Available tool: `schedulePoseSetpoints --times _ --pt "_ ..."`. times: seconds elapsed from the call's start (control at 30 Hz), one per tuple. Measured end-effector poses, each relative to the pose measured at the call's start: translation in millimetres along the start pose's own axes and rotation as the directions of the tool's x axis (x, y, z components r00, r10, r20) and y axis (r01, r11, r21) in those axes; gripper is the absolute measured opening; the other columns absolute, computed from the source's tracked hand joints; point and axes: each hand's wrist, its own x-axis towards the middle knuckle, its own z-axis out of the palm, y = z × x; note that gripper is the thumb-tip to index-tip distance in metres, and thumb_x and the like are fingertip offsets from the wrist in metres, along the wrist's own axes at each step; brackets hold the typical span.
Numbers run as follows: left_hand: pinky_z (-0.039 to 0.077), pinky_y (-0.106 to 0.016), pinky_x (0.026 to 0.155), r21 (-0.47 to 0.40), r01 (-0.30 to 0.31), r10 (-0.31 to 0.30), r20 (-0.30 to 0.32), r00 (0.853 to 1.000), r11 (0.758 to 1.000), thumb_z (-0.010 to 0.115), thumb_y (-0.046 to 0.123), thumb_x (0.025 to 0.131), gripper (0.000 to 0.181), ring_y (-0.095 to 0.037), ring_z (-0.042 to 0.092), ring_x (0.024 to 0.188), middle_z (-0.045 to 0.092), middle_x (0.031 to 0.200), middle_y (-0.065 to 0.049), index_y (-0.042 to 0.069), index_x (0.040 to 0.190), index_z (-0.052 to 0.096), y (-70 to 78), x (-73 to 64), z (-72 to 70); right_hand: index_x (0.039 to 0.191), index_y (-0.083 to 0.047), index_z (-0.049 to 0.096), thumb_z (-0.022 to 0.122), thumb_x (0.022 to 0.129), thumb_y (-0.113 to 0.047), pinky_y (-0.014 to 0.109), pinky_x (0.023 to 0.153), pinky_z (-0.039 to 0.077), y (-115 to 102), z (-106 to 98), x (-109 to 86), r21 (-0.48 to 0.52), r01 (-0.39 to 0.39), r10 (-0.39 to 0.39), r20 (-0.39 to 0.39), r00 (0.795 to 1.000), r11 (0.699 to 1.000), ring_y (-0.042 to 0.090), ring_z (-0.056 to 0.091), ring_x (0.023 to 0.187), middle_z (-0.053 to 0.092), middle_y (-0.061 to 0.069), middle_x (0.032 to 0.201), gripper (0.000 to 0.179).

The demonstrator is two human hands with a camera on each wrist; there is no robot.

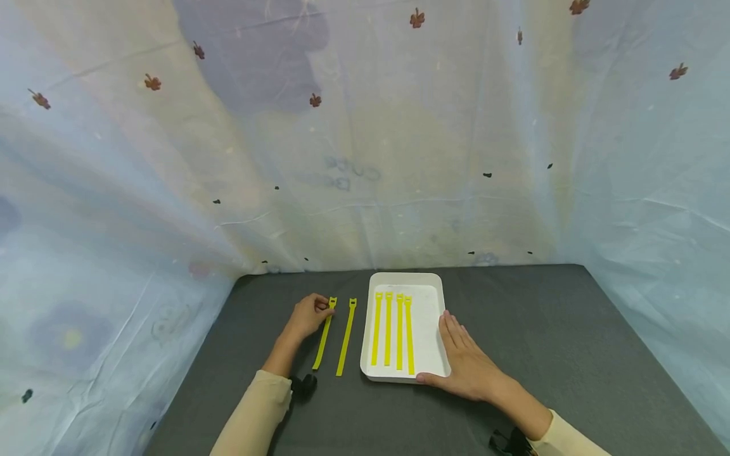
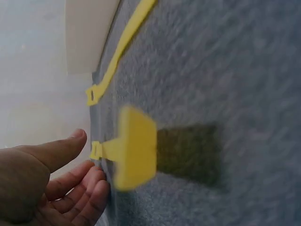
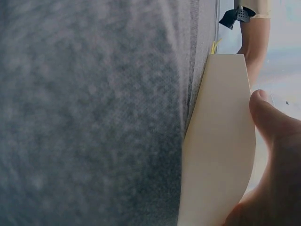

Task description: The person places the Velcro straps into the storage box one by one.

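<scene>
My left hand (image 1: 308,314) is at the slotted head of a yellow cable strap (image 1: 322,342) on the dark cloth. In the left wrist view, its thumb and loosely bent fingers stand apart on either side of that head. The strap's near end (image 2: 136,148) rises off the cloth and casts a shadow. A second yellow strap (image 1: 346,339) lies just to the right. Several matching straps (image 1: 388,329) lie side by side in a white tray (image 1: 430,342). My right hand (image 1: 469,367) rests against the tray's right side, fingers straight, thumb at the near right corner.
A dark grey cloth (image 1: 547,335) covers the table under everything. Patterned pale sheeting (image 1: 399,158) hangs behind the table and along both sides. Black wrist devices show by both cuffs, one (image 1: 305,385) beside the left sleeve.
</scene>
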Motion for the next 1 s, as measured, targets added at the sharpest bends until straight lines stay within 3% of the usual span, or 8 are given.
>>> schedulePoseSetpoints --times 0.33,0.6,1.0 --pt "0.057 -0.046 0.084 -0.034 0.054 -0.051 0.063 0.997 0.998 0.079 0.023 0.101 0.033 -0.028 0.065 0.097 0.067 0.112 -0.015 0.000 0.123 0.068 -8.0 22.1 -6.6 0.167 0.010 0.009 0.063 0.087 -0.086 0.059 0.132 0.018 -1 1 2.2 0.009 -0.017 0.017 0.015 1.000 1.000 0.042 0.008 0.165 0.003 0.026 0.178 0.137" --pt "0.054 -0.043 0.082 -0.046 0.086 -0.084 0.048 0.995 0.995 0.079 0.020 0.101 0.030 -0.026 0.062 0.094 0.064 0.107 -0.012 0.001 0.121 0.067 -8.4 16.4 -4.6 0.167 0.010 0.010 0.064 0.086 -0.086 0.059 0.132 0.018 0 1 2.3 0.014 -0.011 0.010 0.023 1.000 1.000 0.043 0.009 0.165 0.004 0.027 0.178 0.137" --pt "0.054 -0.042 0.078 -0.045 0.039 -0.038 0.038 0.999 0.998 0.078 0.016 0.101 0.021 -0.025 0.060 0.089 0.063 0.103 -0.012 0.001 0.113 0.068 -7.8 13.1 0.6 0.167 0.010 0.010 0.065 0.086 -0.086 0.059 0.132 0.018 -1 -1 1.5 0.020 -0.022 0.021 0.031 0.999 1.000 0.043 0.009 0.165 0.003 0.026 0.178 0.137"
